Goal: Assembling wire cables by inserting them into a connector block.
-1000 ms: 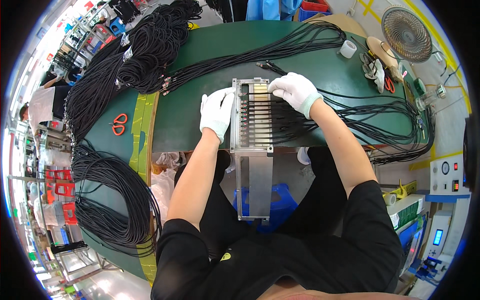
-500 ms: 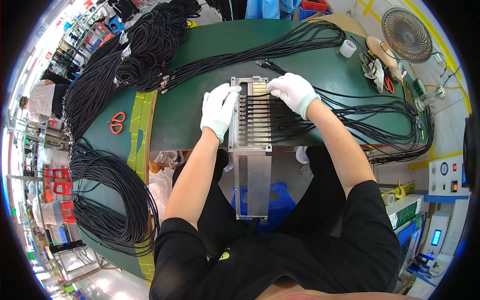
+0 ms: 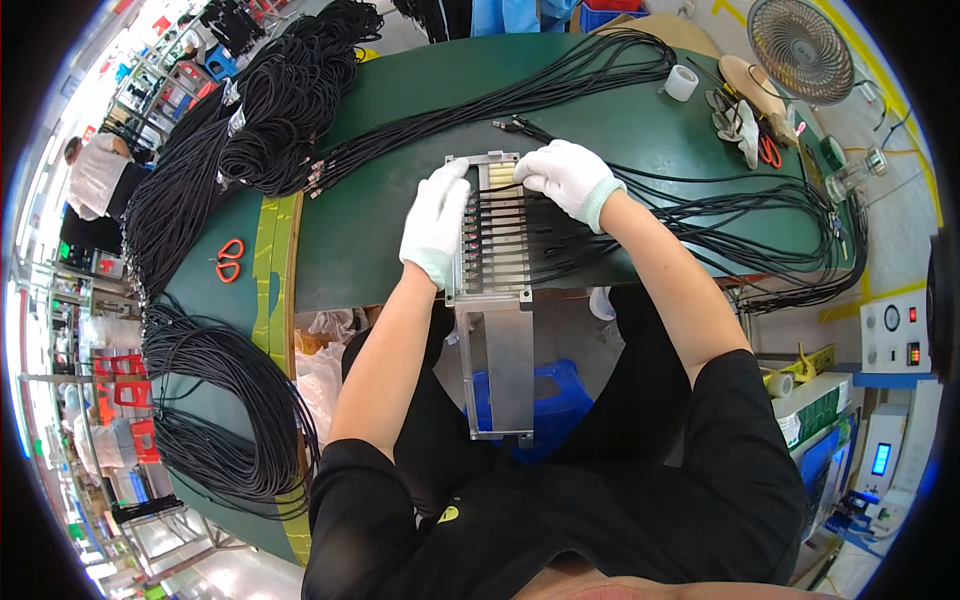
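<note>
A metal fixture [image 3: 491, 298] with a row of slots lies across the front edge of the green table. Several black cables [image 3: 500, 228] lie side by side in it, their connector ends along its left rail. My left hand [image 3: 436, 225], in a white glove, rests on that rail with fingers stretched along it toward the far end; its fingertips are partly hidden. Over the far right side of the fixture, my right hand [image 3: 568, 180], also gloved, has its fingers pinched on the uppermost cable in the row. Pale slots [image 3: 501, 174] show beyond that cable.
Cable bundles [image 3: 285, 110] are heaped at the far left, with a coil [image 3: 225, 420] nearer. Loose cables [image 3: 740, 215] trail right. Orange-handled scissors [image 3: 230, 261] lie left, a tape roll [image 3: 681, 83] far right, and a fan [image 3: 801, 50] stands beyond. A blue stool [image 3: 560, 400] is below.
My left hand's fingers have straightened along the rail toward the far end. My right hand has shifted slightly, still pinched at the uppermost cable. The whole view has shifted a little.
</note>
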